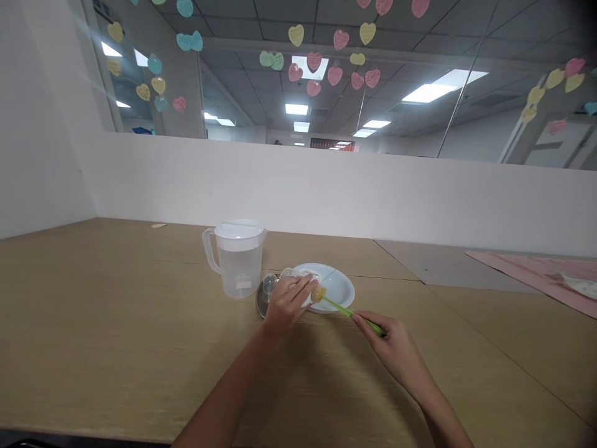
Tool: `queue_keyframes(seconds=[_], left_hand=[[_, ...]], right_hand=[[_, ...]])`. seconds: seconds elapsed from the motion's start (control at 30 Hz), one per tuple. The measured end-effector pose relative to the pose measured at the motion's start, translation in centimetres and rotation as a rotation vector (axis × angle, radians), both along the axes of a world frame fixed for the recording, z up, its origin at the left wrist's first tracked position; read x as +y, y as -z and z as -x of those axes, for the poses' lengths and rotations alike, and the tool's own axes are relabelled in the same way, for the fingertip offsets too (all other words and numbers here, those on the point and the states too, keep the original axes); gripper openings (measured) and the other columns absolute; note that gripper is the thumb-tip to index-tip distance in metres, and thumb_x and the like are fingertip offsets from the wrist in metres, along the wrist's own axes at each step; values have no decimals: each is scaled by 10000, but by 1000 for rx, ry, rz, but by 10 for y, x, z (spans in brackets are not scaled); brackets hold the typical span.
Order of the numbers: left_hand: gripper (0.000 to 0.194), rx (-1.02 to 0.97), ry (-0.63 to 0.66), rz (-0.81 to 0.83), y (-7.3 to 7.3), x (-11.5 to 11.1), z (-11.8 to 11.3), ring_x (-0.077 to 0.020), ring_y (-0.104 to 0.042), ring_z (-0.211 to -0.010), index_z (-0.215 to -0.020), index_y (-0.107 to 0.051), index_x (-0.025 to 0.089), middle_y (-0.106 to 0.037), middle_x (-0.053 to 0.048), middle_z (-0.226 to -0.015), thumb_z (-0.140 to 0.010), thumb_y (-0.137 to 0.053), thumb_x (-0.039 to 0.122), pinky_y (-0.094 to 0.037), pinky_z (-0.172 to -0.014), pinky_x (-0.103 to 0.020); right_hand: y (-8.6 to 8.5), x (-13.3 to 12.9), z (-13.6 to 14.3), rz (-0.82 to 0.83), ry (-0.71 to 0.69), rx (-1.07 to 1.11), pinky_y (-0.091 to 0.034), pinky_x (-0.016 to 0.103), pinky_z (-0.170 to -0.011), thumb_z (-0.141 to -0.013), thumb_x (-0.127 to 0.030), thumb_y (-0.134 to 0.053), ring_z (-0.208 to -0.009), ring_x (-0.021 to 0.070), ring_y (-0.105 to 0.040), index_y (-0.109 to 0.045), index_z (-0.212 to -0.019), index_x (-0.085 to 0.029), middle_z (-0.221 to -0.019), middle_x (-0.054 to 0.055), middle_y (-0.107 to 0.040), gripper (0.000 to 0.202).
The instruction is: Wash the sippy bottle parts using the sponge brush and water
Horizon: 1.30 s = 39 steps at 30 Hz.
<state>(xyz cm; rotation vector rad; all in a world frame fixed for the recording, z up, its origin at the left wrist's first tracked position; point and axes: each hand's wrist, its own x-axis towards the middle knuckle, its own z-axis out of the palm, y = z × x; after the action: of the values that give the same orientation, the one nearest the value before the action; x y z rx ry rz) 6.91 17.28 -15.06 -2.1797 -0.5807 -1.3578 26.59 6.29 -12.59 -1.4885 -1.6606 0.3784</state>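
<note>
L hand [285, 305]: closed around a pale cup [306, 301], mostly hidden by the fingers; exact shape can't be told. Cup is held over the near L part of a white plate [342, 292]; contact w/ plate can't be confirmed.

R hand [389, 345]: grasping a green stick [342, 308] btwn thumb & fingers, near its lower R end. Stick slants up to the L; its yellow tip [318, 294] is at the cup, just beside L fingertips. Whether tip is inside or only against cup: unclear.

Adj. items: round metal tray [260, 302] partly behind L hand, w/ small clear cup [269, 284] over it. Clear jug [240, 267] w/ white lid stands upright just L of tray, handle facing L, spout R.

Surroundings: wood-tone table [140, 348]; pink cloth [522, 274] at far R w/ a whitish item [578, 284] on top, too blurred to ID. Glass above rear wall bears heart-shaped notes [341, 40], pink, yellow, green & blue.
</note>
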Motion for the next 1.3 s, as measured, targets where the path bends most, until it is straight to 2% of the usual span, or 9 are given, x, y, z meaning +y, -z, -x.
queue_keyframes(seconds=[0.17, 0.47, 0.6, 0.73, 0.97, 1.07, 1.2, 1.3], left_hand=[[345, 3, -28, 12, -4, 0, 4, -203, -595, -931, -1174, -553, 166, -657, -72, -1113, -842, -547, 263, -468, -840, -347], [308, 47, 10, -52, 1, -7, -5, -182, -587, -941, -1168, -553, 180, -658, -61, -1113, -866, -501, 214, -463, -856, -342], [315, 77, -38, -119, 2, -1, -2, -161, -584, -981, -1174, -546, 190, -655, -43, -1126, -866, -491, 148, -438, -922, -335], [308, 109, -83, -170, 2, 4, 3, -156, -586, -982, -1151, -563, 202, -649, -31, -1139, -857, -500, 133, -428, -938, -329], [325, 185, -252, -149, 4, 18, 10, -193, -585, -952, -1114, -600, 203, -638, -54, -1152, -843, -450, 104, -436, -884, -360], [312, 266, -298, -151, 2, 18, 8, -196, -585, -932, -1081, -618, 214, -642, -49, -1138, -836, -464, 97, -437, -861, -359], [325, 285, -330, -117, -2, 14, 7, -201, -574, -939, -1080, -619, 231, -637, -53, -1134, -825, -478, 87, -424, -867, -365], [321, 315, -327, -81, -3, 13, 8, -203, -568, -925, -1068, -626, 242, -635, -62, -1122, -818, -489, 94, -421, -852, -366]], right_hand=[[-8, -5, -10, 42, -3, 6, -489, 377, -805, -815, -500, -431, -902, 282, -639, -716, -937, -184, -982, 58, -697, 443], [2, 13, 14, 10, -48, 55, -462, 382, -867, -817, -490, -441, -950, 275, -626, -708, -958, -168, -1006, 64, -690, 442], [-1, 5, 3, 44, -96, 75, -459, 386, -877, -815, -492, -437, -965, 274, -620, -708, -975, -178, -1024, 56, -685, 444], [-1, -10, -21, 113, -28, 85, -492, 359, -837, -774, -517, -486, -978, 277, -618, -725, -928, -205, -999, 38, -693, 422], [15, -35, -52, 131, 167, 91, -531, 294, -745, -709, -552, -541, -911, 271, -647, -748, -823, -216, -907, 53, -715, 411], [22, -41, -55, 150, 142, 64, -534, 270, -717, -717, -555, -532, -881, 260, -654, -750, -810, -218, -862, 54, -721, 412], [34, -47, -59, 227, 29, -3, -527, 255, -719, -741, -553, -517, -856, 241, -657, -747, -820, -225, -864, 40, -721, 409], [45, -50, -62, 240, 23, -9, -525, 254, -701, -754, -557, -499, -809, 229, -661, -745, -813, -227, -828, 37, -722, 416]])
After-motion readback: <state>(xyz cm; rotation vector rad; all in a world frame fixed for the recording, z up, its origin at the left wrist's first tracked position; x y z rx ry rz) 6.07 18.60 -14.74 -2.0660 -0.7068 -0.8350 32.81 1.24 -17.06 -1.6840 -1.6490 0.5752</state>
